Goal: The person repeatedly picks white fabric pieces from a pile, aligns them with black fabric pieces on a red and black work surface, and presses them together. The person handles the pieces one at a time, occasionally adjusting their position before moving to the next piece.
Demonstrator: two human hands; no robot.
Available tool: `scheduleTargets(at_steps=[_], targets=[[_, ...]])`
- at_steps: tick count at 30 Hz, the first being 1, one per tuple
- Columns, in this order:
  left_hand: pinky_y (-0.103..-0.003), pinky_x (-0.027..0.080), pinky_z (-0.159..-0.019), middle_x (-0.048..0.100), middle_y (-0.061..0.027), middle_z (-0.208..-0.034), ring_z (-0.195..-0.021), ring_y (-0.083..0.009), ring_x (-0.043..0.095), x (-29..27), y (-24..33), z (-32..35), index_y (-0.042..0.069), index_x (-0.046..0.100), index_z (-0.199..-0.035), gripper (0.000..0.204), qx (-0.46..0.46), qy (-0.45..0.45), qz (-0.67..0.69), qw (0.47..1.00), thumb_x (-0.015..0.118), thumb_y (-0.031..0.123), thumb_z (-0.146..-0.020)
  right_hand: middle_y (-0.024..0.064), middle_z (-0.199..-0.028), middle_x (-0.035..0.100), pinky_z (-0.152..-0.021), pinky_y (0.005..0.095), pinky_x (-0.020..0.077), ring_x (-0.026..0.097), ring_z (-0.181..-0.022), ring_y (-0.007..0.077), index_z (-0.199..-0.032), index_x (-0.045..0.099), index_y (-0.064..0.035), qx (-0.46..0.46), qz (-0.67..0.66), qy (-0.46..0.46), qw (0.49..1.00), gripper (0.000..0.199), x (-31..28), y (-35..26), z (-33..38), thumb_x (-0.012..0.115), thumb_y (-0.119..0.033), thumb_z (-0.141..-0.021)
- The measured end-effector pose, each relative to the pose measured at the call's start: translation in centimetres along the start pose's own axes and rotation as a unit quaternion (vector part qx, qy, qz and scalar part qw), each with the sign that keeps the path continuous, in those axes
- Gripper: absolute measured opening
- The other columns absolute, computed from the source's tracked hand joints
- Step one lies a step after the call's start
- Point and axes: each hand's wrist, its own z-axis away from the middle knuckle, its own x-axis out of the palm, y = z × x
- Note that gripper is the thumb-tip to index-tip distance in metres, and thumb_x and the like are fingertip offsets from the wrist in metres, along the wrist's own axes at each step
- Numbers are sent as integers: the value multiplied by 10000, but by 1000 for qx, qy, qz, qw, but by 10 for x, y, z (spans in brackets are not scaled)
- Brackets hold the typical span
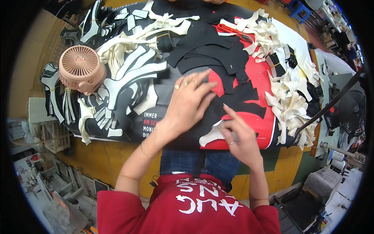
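My left hand (191,99) is open, its fingers spread over black cut fabric pieces (239,95) in the middle of the table. Slight blur covers this hand, so whether it presses the cloth is unclear. My right hand (241,136) is nearer to me, with the index finger stretched toward the black cloth and the other fingers bent. Beside those bent fingers lies a white curved fabric piece (211,134); its right end is hidden at the hand. More black curved pieces (202,54) overlap beyond my left hand.
A pink fan (81,68) stands at the left among black-and-white cut pieces (128,76). Cream piles (292,103) line the right side. Red-handled scissors (233,32) lie at the far side, near another person's hands (214,1). A dark rod (331,103) slants across the right.
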Motion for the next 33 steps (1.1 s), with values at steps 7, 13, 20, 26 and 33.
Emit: scheduleTargets(at_steps=[7, 13, 20, 26, 33], targets=[[-481, 284, -1133, 516, -135, -1462, -1361, -321, 456, -2, 33, 58, 120, 660, -1262, 465, -66, -88, -51, 993, 767, 273, -837, -52, -716, 546, -563, 202, 356, 431, -643, 16, -1002, 635, 22, 190, -188, 109, 957, 123, -27, 5, 16, 681, -78, -947], [-482, 250, -1155, 477, -133, -1499, -1379, -319, 437, 7, 23, 59, 151, 643, -1303, 484, -81, -61, -65, 993, 758, 264, -847, -10, -858, 620, -702, 207, 452, 555, -770, 52, -1059, 624, 10, 185, -115, -13, 976, 181, -23, -7, 5, 711, -4, -900], [-494, 211, -1169, 486, -127, -1498, -1393, -311, 428, -11, 30, 84, 182, 644, -1318, 473, -55, -120, -105, 986, 722, 317, -871, 110, -824, 621, -661, 338, 466, 607, -710, 229, -990, 662, -9, 123, -23, -55, 991, 138, -16, -2, -14, 716, -84, -888], [-509, 192, -1180, 373, -161, -1570, -1438, -358, 346, -2, 13, 64, 188, 565, -1413, 556, -105, -94, -109, 984, 687, 363, -899, 143, -846, 647, -689, 349, 478, 606, -718, 271, -988, 633, 11, 94, -30, -3, 995, 98, -10, 10, -44, 641, -79, -951], [-518, 203, -1168, 469, -131, -1496, -1402, -301, 413, -20, 24, 98, 182, 630, -1313, 489, -89, -118, -108, 983, 734, 328, -859, 30, -897, 680, -725, 238, 494, 641, -833, 82, -1091, 632, -11, 156, -181, -27, 971, 162, -15, -9, -41, 667, -20, -934]])
